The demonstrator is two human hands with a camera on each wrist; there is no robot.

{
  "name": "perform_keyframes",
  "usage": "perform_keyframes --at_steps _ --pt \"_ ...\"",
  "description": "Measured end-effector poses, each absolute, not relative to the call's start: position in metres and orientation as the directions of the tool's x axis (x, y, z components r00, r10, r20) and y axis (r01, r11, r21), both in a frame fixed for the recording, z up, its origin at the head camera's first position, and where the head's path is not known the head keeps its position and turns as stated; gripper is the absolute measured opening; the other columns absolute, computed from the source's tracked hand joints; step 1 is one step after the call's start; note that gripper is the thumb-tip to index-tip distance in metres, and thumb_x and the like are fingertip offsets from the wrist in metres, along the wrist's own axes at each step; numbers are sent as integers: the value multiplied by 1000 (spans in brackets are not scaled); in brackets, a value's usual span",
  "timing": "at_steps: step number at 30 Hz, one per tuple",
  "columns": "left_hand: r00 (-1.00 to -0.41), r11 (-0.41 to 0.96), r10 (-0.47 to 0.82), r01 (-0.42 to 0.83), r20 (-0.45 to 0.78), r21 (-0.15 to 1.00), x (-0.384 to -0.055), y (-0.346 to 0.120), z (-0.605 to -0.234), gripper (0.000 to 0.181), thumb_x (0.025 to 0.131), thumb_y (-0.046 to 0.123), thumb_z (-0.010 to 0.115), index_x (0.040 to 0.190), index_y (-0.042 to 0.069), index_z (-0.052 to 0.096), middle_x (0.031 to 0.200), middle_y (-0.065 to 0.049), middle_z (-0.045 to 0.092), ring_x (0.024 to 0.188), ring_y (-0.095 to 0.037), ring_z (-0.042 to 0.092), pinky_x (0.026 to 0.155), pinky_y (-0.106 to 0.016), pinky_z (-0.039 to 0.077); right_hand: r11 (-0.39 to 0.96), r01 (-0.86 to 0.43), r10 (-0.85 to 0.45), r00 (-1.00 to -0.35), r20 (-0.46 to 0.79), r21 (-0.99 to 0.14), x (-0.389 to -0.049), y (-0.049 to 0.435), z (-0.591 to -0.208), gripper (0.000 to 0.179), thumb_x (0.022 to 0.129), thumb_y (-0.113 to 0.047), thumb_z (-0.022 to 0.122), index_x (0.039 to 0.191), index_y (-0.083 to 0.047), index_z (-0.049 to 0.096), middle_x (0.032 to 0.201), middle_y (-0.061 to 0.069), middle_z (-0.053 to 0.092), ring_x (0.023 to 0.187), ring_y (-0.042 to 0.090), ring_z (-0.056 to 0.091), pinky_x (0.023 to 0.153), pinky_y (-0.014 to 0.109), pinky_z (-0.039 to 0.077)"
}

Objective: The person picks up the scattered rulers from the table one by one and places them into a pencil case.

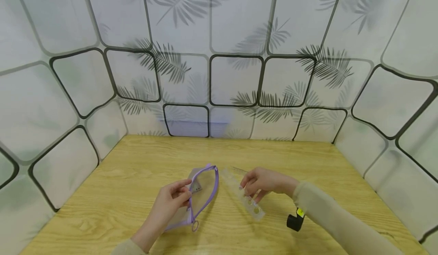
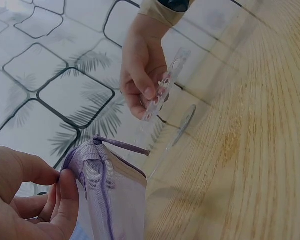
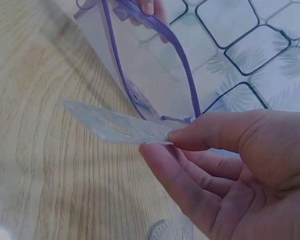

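Observation:
My left hand [image 1: 172,198] pinches the edge of a see-through zip pouch [image 2: 122,200] with purple trim, between thumb and fingers. Its zip is undone and the mouth gapes towards the right; a ring pull [image 1: 195,225] hangs at the near end. Through the pouch's side a small greyish flat piece [image 1: 196,187] shows. To the right, my right hand [image 1: 265,182] holds a clear plastic ruler [image 3: 112,125] with round cut-outs between thumb and fingers, its free end slanting over the wooden table [image 1: 150,160].
Beyond the right hand, a clear flat piece with a rounded, marked end [image 2: 185,125] lies on the table. A black object with a yellow patch [image 1: 295,221] shows under the right sleeve. Patterned cloth walls [image 1: 236,80] stand around the back and sides.

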State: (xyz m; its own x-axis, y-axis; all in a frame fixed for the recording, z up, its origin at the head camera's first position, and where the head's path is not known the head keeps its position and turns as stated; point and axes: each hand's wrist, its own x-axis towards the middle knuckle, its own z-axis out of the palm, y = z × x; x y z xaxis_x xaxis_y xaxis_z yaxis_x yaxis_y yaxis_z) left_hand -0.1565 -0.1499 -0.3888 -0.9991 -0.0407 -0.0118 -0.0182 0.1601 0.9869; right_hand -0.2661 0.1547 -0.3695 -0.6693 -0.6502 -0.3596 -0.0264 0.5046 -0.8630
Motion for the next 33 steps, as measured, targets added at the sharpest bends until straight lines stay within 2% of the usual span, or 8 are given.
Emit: perform_keyframes --at_steps 14,33 --pt "-999 149 -34 -14 -9 989 -157 -149 -391 40 92 -2 60 132 -8 57 91 -7 58 76 -9 61 71 -20 61 454 -9 -713 -603 -357 -891 -266 140 -367 33 94 -12 61 123 4 60 92 7 68 79 13 66 67 26 61" --pt "-1000 142 -23 -14 -11 990 -155 -148 -390 40 93 -2 59 133 -8 56 92 -7 58 77 -9 61 72 -20 61 397 24 -705 -632 -321 -918 -267 105 -373 37 94 -9 62 127 8 57 93 7 69 81 12 67 72 26 62"
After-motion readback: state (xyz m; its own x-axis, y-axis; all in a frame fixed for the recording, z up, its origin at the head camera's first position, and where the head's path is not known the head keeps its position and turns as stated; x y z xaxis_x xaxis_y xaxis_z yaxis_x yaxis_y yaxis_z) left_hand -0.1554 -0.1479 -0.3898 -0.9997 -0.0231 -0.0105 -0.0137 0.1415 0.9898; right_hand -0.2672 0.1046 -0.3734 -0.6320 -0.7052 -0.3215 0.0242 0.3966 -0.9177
